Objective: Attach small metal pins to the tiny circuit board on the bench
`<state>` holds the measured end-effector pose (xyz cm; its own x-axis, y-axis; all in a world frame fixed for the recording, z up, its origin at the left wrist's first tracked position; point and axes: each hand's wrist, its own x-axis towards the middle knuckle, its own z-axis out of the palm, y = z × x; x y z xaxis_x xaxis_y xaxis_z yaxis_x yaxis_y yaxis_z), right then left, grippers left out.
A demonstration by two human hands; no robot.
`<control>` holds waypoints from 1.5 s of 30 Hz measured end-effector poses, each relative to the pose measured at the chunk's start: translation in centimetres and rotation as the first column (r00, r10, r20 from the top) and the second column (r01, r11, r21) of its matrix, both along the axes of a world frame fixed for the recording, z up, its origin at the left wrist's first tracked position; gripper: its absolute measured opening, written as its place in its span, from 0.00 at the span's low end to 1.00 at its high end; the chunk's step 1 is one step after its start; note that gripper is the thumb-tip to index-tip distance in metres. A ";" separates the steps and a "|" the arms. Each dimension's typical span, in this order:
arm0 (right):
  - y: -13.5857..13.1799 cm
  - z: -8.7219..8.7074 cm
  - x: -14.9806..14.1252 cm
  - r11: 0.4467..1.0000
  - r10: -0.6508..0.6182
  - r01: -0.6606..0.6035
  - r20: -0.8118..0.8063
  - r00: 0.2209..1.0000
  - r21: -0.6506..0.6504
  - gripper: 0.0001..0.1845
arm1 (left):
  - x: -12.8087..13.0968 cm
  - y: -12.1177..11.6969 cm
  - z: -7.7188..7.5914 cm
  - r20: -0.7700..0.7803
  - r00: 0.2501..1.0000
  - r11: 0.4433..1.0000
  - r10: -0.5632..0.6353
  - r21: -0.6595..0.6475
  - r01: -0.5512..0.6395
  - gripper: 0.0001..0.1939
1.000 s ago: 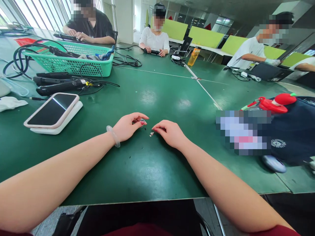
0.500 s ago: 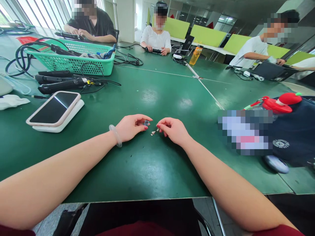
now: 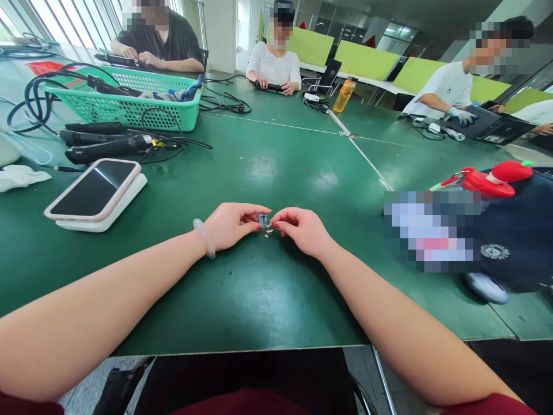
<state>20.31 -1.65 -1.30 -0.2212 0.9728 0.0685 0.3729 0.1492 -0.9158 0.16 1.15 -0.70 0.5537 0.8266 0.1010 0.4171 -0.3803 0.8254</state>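
Between thumb and fingers, my left hand (image 3: 233, 223) pinches a small blue-grey part (image 3: 262, 219) that looks like a little circuit board or housing; its kind is too small to make out. My right hand (image 3: 300, 229) is closed in a pinch at the right side of that part, with a tiny light-coloured piece at its fingertips. Just below the fingertips, several tiny pale and coppery pieces (image 3: 268, 233) lie in a small pile on the green table (image 3: 263, 311). A translucent bangle (image 3: 204, 238) circles my left wrist.
At the left lie a phone (image 3: 95, 187) on a white box, black handheld devices (image 3: 108, 148) with cables and a green basket (image 3: 129, 112). On the right are a dark bag (image 3: 514, 230) and a computer mouse (image 3: 486, 288). Several people sit around the table's far side.
My right hand has picked up a tiny piece from the pile and moved it left against the part. My left hand has shifted right and turned the part into clearer view.
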 end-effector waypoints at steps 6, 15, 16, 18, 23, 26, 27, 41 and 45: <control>-0.1 -0.1 -0.4 0.999 -0.012 0.011 -0.055 0.998 -0.033 0.07 | 0.0 -0.3 0.2 -0.033 0.998 0.998 -0.049 0.046 0.051 0.21; -0.1 -0.4 -0.6 0.999 0.011 -0.016 -0.092 0.996 -0.051 0.05 | -0.1 -0.6 0.6 -0.098 0.989 0.980 -0.110 0.156 0.124 0.23; -0.1 -0.4 -0.6 0.999 0.010 -0.015 -0.090 0.996 -0.051 0.05 | -0.1 -0.6 0.7 -0.103 0.988 0.977 -0.112 0.169 0.129 0.23; -0.2 -0.4 -0.5 0.999 0.008 -0.012 -0.075 0.997 -0.045 0.06 | -0.2 -0.6 0.7 -0.106 0.988 0.974 -0.110 0.188 0.128 0.23; -0.4 -0.1 -0.6 1.000 0.000 -0.001 0.051 0.999 0.009 0.06 | -0.2 -0.5 0.6 -0.106 0.989 0.977 -0.103 0.173 0.121 0.23; -0.4 -0.1 -0.6 0.999 -0.001 -0.002 0.086 0.996 0.036 0.06 | -0.2 -0.5 0.6 -0.119 0.988 0.978 -0.097 0.175 0.117 0.23; -0.4 -0.1 -0.6 0.999 -0.003 -0.001 0.090 0.996 0.043 0.06 | -0.2 -0.5 0.6 -0.121 0.988 0.977 -0.095 0.178 0.116 0.23; -0.6 0.1 -0.6 0.989 -0.019 -0.012 0.204 0.979 0.149 0.07 | -0.3 -0.5 0.6 -0.132 0.982 0.969 -0.137 0.190 0.160 0.22; -0.7 0.1 -0.7 0.985 -0.020 -0.021 0.235 0.972 0.172 0.07 | -0.4 -0.5 0.6 -0.123 0.983 0.967 -0.138 0.199 0.160 0.22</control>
<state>19.66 -2.31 -1.25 -0.2515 0.9508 0.1811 0.5747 0.2973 -0.7624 -0.21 0.70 -0.14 0.6859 0.7012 0.1944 0.4244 -0.6026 0.6758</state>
